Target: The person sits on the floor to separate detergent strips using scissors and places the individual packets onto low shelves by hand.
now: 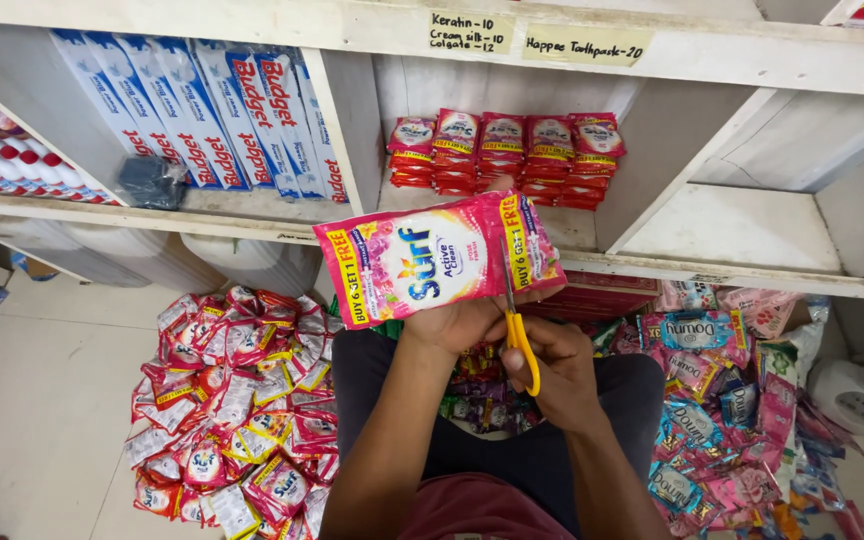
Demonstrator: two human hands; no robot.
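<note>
The left hand grips a pink sachet pack from below, held up before the shelf; the right hand clenches yellow scissors, blades at the pack's right end. Cutting looks underway; the blades seemingly must close along the strip.

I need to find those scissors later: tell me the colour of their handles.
Yellow handles, on the scissors in the right hand; the head view shows them.

A pile of red sachets lies on the floor, pink and blue sachets lie opposite, and the white shelf holds red sachet stacks beside upright blue-and-white boxes.
</note>
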